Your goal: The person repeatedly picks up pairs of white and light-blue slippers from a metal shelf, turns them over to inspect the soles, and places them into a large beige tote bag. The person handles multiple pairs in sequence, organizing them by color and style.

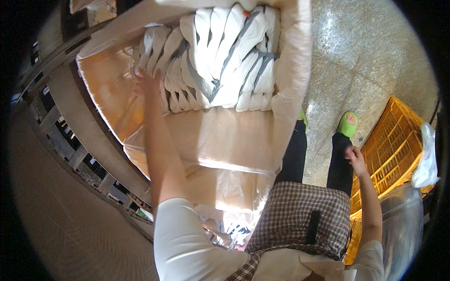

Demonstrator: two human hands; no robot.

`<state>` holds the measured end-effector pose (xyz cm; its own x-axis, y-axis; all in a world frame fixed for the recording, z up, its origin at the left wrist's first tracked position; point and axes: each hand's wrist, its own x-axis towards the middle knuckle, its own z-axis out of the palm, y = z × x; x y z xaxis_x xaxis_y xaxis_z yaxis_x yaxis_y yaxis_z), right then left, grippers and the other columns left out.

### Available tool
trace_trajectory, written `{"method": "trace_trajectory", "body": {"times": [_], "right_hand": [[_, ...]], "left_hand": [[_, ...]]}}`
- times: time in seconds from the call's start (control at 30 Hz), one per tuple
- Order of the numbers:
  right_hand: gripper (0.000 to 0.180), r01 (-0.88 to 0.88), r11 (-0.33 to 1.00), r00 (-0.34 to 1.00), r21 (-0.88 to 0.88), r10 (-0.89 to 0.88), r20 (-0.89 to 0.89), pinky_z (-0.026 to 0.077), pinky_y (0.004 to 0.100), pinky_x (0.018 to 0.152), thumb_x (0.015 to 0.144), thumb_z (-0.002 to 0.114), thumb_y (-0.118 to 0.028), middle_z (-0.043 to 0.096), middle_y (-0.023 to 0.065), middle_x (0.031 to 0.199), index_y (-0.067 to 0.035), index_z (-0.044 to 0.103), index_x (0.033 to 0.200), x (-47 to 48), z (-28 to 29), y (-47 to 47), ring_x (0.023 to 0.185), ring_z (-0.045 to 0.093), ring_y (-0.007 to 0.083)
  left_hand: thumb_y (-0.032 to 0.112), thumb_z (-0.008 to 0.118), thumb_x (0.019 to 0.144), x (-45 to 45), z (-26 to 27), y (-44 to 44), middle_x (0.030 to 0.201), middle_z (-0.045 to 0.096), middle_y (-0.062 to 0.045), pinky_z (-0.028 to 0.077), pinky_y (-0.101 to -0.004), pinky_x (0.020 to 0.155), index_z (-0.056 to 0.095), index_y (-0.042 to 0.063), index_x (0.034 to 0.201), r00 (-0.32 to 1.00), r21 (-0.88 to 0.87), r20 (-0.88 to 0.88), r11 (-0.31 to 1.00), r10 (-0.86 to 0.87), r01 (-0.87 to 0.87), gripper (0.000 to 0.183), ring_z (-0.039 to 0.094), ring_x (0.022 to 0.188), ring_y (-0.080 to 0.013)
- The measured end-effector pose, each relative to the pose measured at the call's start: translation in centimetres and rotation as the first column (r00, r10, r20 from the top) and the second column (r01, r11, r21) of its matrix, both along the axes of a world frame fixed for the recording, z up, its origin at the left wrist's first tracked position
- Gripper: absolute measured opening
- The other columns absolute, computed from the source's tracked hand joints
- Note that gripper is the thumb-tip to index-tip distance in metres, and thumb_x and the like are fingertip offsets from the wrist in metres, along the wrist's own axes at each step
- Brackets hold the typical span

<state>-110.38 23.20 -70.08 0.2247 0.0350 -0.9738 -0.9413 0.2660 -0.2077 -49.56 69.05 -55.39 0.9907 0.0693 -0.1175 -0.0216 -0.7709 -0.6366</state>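
Observation:
White, sole-shaped pieces (218, 45), some with grey edges, are packed on edge in two rows. They lie inside a box or bin lined with pale fabric (225, 133). My left hand (149, 84) reaches to the left end of the rows, fingers apart against the outermost pieces; no grip on one is visible. Away to the right, my right hand (357, 161) hangs over my dark trouser leg with its fingers curled together. A blur at those fingertips hides whether anything is between them.
A yellow plastic crate (393, 147) stands tilted at my right, a clear plastic bag (425, 158) on its rim. A slatted frame (95, 140) runs along the left. Below me are a speckled floor (344, 52), a green slipper (348, 124) and my checked apron (299, 214).

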Motion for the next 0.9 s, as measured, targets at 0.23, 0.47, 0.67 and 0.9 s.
{"method": "trace_trajectory", "body": {"times": [0.23, 0.47, 0.67, 0.9], "right_hand": [[0.035, 0.134, 0.991, 0.949, -0.030, -0.119, 0.292, 0.041, 0.0228, 0.064, 0.091, 0.053, -0.036, 0.059, 0.0000, 0.095, -0.007, 0.054, 0.110, 4.2, 8.0, -3.4, 0.079, 0.056, 0.0098], [0.028, 0.126, 0.986, 0.904, -0.110, -0.069, 0.422, 0.041, 0.0267, 0.068, 0.090, 0.053, -0.038, 0.062, -0.0008, 0.100, -0.014, 0.054, 0.105, 9.3, 19.8, -4.6, 0.082, 0.058, 0.0102], [0.024, 0.099, 0.995, 0.880, -0.031, -0.073, 0.470, 0.040, 0.0253, 0.059, 0.088, 0.058, -0.033, 0.056, -0.0013, 0.078, -0.011, 0.054, 0.096, 10.9, 27.1, -3.5, 0.071, 0.054, 0.0088], [0.019, -0.019, 0.985, 0.905, -0.173, 0.091, 0.416, 0.040, 0.0256, 0.057, 0.090, 0.054, -0.031, 0.056, -0.0011, 0.086, -0.012, 0.051, 0.093, 9.4, 28.9, -4.3, 0.070, 0.054, 0.0104]], "left_hand": [[0.023, 0.059, 0.086, -23.7, 4.0, -15.3, 0.124, 0.040, -0.027, 0.028, -0.0422, 0.102, 0.033, -0.006, 0.130, 0.953, -0.889, 0.300, 0.371, 0.030, 0.268, 0.059, 0.038, 0.118, -0.0372], [0.023, 0.067, 0.078, -38.3, 30.6, -27.4, 0.125, 0.049, -0.016, 0.040, -0.0397, 0.095, 0.031, 0.008, 0.136, 0.488, -0.909, -0.410, 0.301, -0.770, -0.288, 0.069, 0.047, 0.117, -0.0314], [0.015, 0.063, 0.081, -35.4, 48.9, -22.2, 0.108, 0.061, -0.014, 0.042, -0.0375, 0.090, 0.039, 0.005, 0.127, 0.837, -0.934, 0.161, -0.354, -0.524, -0.042, 0.053, 0.054, 0.106, -0.0256], [0.014, 0.062, 0.085, -17.2, 52.7, -8.1, 0.125, 0.047, -0.013, 0.041, -0.0398, 0.094, 0.036, 0.010, 0.125, 0.780, -0.609, 0.079, -0.590, 0.621, 0.531, 0.048, 0.047, 0.116, -0.0240]]}}
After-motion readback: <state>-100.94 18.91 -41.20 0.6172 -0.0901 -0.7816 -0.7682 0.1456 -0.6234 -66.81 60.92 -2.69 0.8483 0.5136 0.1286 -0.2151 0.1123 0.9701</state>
